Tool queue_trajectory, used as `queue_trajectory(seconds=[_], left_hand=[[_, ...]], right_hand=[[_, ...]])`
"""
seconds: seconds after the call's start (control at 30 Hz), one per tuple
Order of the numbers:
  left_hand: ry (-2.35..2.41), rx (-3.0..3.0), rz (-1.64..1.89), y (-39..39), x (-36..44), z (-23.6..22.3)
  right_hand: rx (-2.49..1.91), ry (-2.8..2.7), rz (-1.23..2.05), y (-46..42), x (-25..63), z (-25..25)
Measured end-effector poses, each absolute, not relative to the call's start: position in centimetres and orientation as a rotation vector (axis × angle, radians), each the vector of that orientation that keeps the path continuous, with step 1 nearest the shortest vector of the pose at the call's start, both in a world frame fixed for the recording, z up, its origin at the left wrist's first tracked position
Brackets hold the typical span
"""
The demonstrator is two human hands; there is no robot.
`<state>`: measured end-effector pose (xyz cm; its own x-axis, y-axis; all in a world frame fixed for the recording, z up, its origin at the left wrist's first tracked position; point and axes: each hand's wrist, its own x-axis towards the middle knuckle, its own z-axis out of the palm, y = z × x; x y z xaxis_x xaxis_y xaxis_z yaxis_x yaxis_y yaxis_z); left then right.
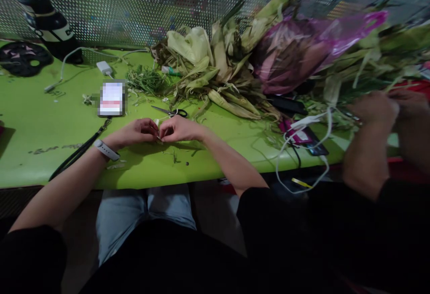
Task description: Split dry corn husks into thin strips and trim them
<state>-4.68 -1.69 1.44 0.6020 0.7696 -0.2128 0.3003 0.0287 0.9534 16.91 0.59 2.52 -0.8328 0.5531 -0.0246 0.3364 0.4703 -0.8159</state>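
The left hand [143, 130] and right hand [183, 128] meet, their fingertips pinched narrowly on a small, pale, thin piece [159, 138] between them, above a glossy lime-green tabletop [36, 115]. Just beyond the hands lie black-handled metal scissors [179, 113]; farther right, a heap of pale-green, papery husks [218, 68]; beyond the left hand, a rectangular, lit-screen phone [112, 98].
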Motion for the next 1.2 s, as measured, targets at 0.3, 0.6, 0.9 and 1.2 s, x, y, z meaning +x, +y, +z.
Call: queue_trajectory(seconds=[0.3, 0.6, 0.9, 1.2], left_hand=[[0.961, 1.576, 0.475, -1.7, -4.7, 1.2], [0.987, 1.733, 0.565, -2.6, -4.6, 1.6], [1.013, 1.729, 0.583, -2.5, -5.2, 1.8], [1.035, 1.8, 0.694, -2.7, -5.4, 1.2]], right_hand=[[-0.754, -2.508, 1.257, 0.8, 17.0, 2.2], [-0.828, -2.04, 1.762, 1.5, 16.5, 0.5], [-0.895, -2.131, 1.432, 1.4, 16.0, 0.1], [-0.906, -2.297, 1.187, 1.6, 15.7, 0.2]])
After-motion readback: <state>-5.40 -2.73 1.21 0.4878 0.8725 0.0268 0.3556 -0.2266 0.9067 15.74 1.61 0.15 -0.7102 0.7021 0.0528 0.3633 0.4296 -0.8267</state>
